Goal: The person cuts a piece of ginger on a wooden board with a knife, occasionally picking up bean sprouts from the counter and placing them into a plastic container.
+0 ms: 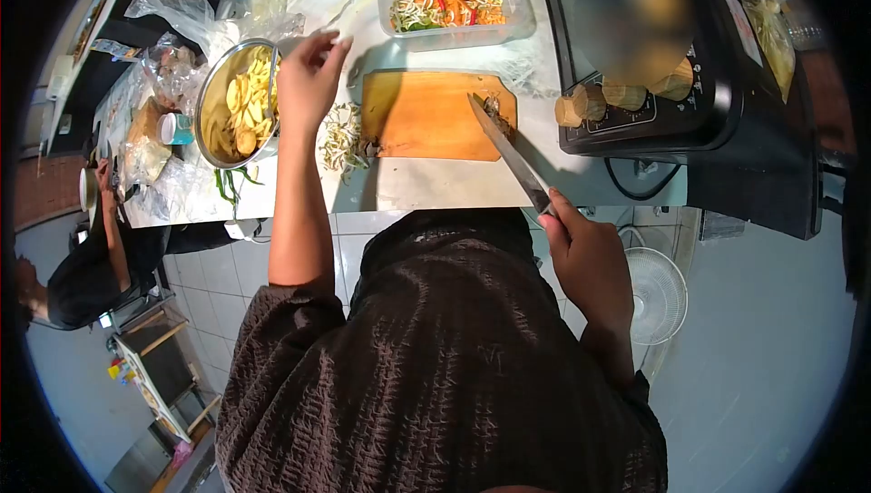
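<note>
My right hand grips a kitchen knife by its handle, with the blade pointing up and left over the right side of a wooden cutting board. Small dark chopped bits lie on the board beside the blade. My left hand is raised between a metal bowl and the board, its curled fingers and thumb apart. Sliced yellow pieces fill much of the bowl. Below my left hand, bean sprouts are heaped on the counter. Green chillies lie beneath the bowl.
A clear plastic container holds sprouts and red and orange vegetables. To the right stands a black appliance with wooden-looking knobs. Plastic bags crowd the left side. Another person is at far left; a white fan stands below.
</note>
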The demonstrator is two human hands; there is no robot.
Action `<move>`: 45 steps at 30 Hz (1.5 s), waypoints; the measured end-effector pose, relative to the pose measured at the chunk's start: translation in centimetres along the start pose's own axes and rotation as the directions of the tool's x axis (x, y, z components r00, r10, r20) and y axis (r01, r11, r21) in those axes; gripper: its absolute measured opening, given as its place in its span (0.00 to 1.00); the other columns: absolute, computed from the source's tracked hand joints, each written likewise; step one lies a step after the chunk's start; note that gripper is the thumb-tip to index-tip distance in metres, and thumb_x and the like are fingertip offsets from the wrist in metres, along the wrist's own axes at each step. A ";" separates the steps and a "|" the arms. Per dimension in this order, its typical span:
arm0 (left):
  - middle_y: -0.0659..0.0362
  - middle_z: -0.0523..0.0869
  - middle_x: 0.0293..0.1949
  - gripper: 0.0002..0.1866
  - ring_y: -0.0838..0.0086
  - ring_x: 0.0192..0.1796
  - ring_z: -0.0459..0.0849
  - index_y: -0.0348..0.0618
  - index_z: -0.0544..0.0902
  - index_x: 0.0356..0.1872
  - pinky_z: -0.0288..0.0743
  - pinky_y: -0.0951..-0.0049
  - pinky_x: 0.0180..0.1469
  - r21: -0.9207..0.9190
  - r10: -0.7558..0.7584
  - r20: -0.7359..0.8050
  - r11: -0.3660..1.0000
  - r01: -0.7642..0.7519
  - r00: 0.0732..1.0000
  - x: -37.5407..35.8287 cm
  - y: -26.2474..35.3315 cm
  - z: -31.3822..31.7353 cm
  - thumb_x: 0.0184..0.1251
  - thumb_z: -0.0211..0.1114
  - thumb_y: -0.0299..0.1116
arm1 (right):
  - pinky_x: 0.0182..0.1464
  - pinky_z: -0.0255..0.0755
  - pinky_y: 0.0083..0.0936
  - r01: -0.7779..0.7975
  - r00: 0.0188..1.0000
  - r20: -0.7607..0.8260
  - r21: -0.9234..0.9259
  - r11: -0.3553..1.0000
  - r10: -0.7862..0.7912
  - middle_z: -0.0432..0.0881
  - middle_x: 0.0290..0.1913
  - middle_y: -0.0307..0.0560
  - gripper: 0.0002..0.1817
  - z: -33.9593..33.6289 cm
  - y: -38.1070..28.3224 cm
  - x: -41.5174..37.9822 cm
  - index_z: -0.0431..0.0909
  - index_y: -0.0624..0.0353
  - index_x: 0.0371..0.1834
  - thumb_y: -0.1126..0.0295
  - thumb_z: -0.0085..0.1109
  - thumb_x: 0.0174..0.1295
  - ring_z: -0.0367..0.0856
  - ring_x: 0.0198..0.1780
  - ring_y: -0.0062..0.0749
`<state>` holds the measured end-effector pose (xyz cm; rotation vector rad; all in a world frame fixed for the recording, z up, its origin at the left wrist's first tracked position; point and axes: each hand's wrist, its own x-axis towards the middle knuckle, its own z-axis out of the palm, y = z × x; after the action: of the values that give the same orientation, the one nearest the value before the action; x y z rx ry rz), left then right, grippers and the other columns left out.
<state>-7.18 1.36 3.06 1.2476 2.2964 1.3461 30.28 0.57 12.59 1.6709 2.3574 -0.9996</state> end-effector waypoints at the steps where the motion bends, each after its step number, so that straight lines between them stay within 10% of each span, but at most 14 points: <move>1: 0.55 0.91 0.35 0.18 0.78 0.30 0.81 0.37 0.88 0.49 0.76 0.77 0.36 -0.017 -0.041 0.045 0.999 0.042 0.998 -1.0 -0.5 -0.4 0.66 0.73 0.40 | 0.38 0.75 0.44 0.049 0.998 -0.034 0.007 0.999 -0.049 0.85 0.35 0.63 0.19 0.3 0.3 0.2 0.80 0.61 0.61 0.64 0.59 0.71 0.85 0.36 0.59; 10: 0.49 0.88 0.38 0.11 0.57 0.38 0.87 0.43 0.88 0.47 0.78 0.62 0.43 0.479 -0.087 0.148 0.878 0.006 0.985 -8.3 -3.7 -2.5 0.64 0.69 0.30 | 0.35 0.74 0.40 0.302 0.949 -0.102 0.028 0.953 -0.298 0.84 0.35 0.64 0.18 1.5 -0.1 1.9 0.81 0.62 0.60 0.67 0.62 0.70 0.84 0.35 0.59; 29: 0.50 0.81 0.42 0.06 0.51 0.47 0.83 0.42 0.85 0.40 0.77 0.55 0.50 0.458 0.064 0.372 0.855 -0.243 0.926 -7.8 -4.1 -2.8 0.64 0.65 0.26 | 0.33 0.72 0.38 0.255 0.967 -0.026 0.048 0.966 -0.254 0.81 0.33 0.66 0.19 1.7 -1.2 1.9 0.81 0.62 0.59 0.69 0.63 0.67 0.80 0.29 0.60; 35: 0.49 0.83 0.42 0.04 0.48 0.47 0.82 0.37 0.80 0.39 0.77 0.54 0.49 0.410 0.118 0.330 0.876 -0.254 0.937 -7.9 -4.7 -3.0 0.66 0.62 0.25 | 0.40 0.75 0.49 0.263 0.965 -0.015 0.041 0.964 -0.263 0.85 0.34 0.63 0.19 1.7 -1.0 1.7 0.81 0.60 0.59 0.61 0.60 0.71 0.84 0.37 0.61; 45: 0.46 0.86 0.42 0.06 0.48 0.46 0.84 0.37 0.82 0.43 0.77 0.55 0.50 0.323 0.084 0.268 0.931 -0.172 0.960 -8.0 -4.5 -3.5 0.69 0.60 0.24 | 0.40 0.76 0.38 0.268 0.963 -0.037 0.061 0.962 -0.266 0.84 0.38 0.66 0.19 1.7 -1.1 1.5 0.81 0.62 0.59 0.68 0.63 0.68 0.84 0.39 0.61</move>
<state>-6.67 -7.80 -0.39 1.5954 2.3647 0.7784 28.23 0.65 11.11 1.4201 2.6484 -1.1113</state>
